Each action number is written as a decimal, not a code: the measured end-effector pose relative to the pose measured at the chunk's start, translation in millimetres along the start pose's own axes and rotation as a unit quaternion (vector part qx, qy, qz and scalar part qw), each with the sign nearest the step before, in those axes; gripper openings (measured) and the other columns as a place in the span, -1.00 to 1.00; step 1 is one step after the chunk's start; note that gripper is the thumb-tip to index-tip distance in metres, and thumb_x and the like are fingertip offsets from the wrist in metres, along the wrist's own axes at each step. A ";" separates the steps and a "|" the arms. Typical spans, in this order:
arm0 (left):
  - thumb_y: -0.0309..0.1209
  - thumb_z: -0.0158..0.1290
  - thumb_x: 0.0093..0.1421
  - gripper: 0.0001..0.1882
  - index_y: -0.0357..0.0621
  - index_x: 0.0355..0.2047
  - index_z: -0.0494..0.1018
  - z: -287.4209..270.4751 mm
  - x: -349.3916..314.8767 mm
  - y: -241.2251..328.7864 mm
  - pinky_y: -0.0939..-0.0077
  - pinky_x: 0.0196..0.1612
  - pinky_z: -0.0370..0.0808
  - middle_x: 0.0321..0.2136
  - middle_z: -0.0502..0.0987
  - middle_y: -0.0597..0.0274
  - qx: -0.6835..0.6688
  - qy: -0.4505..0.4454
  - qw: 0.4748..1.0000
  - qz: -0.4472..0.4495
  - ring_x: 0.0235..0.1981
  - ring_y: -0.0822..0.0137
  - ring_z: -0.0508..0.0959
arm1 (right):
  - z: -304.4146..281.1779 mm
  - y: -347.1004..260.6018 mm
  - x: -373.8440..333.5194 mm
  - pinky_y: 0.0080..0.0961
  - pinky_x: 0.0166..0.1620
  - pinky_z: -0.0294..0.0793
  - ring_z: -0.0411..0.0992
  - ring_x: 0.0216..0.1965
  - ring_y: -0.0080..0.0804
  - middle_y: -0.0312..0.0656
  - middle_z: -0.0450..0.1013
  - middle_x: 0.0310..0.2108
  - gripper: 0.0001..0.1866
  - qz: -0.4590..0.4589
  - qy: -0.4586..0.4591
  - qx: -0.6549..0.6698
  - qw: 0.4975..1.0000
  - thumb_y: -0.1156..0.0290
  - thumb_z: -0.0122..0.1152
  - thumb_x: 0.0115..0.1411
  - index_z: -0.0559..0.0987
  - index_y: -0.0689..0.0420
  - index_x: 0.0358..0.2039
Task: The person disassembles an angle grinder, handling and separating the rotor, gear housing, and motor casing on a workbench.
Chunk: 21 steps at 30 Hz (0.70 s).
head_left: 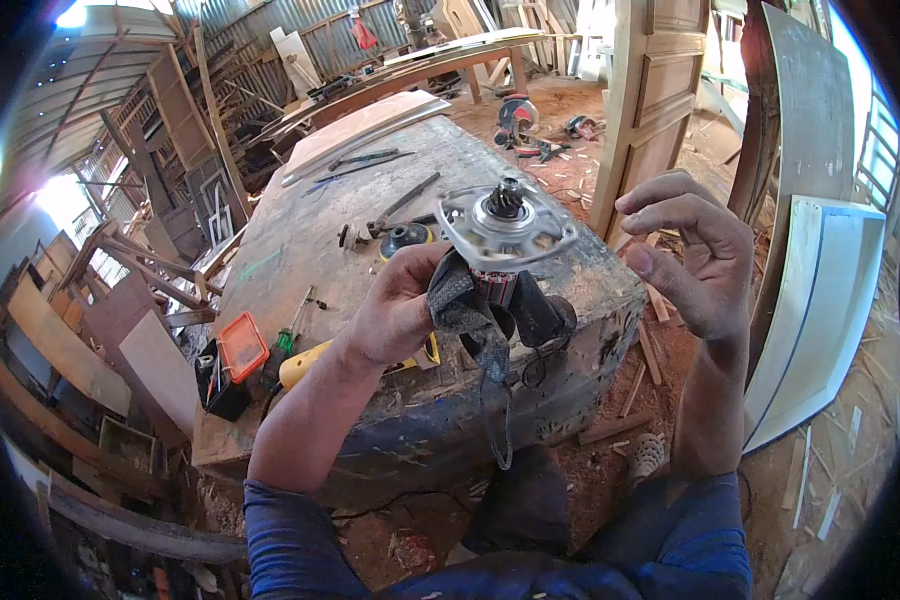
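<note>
My left hand [400,305] is closed around a dark grey cloth [460,300], gripping a motor armature [494,288] through it. On top of the armature sits a silvery square-cornered plate [460,225], blurred as if spinning. A small toothed gear [509,199] stands upright at the plate's centre. The cloth's loose end hangs below, over the bench's near edge. My right hand [695,250] is raised to the right of the plate, apart from it, its fingers curved and spread from the thumb with nothing between them.
The worn workbench [300,240] carries a black round part [407,238], a green-handled screwdriver [288,335], a yellow power tool body [305,366] and a black toolbox with an orange lid [243,345]. A wooden door [660,100] and white panel [815,310] stand right. Wood scraps litter the floor.
</note>
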State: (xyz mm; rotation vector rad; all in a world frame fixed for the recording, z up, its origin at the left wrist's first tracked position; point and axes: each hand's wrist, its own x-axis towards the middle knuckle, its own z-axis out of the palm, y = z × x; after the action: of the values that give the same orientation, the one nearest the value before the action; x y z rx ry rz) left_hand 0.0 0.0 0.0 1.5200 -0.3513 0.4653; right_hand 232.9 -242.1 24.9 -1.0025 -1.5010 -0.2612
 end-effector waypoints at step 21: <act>0.03 0.40 0.27 -0.31 -0.36 0.12 0.59 8.3 0.2 6.3 0.41 0.13 0.57 -0.03 0.68 0.17 0.030 0.017 0.999 -0.017 0.02 0.38 0.64 | 7.2 2.7 -1.7 -0.31 0.14 0.55 0.61 0.03 -0.30 -0.08 0.67 -0.09 -0.69 0.003 -0.008 0.007 1.000 0.40 0.61 0.15 0.75 0.18 -0.11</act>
State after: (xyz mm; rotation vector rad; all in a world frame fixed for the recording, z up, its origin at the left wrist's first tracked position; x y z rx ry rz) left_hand -2.4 -8.3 5.8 1.5721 -0.2875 0.4784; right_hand 229.6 -236.3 20.7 -0.9989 -1.5122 -0.2387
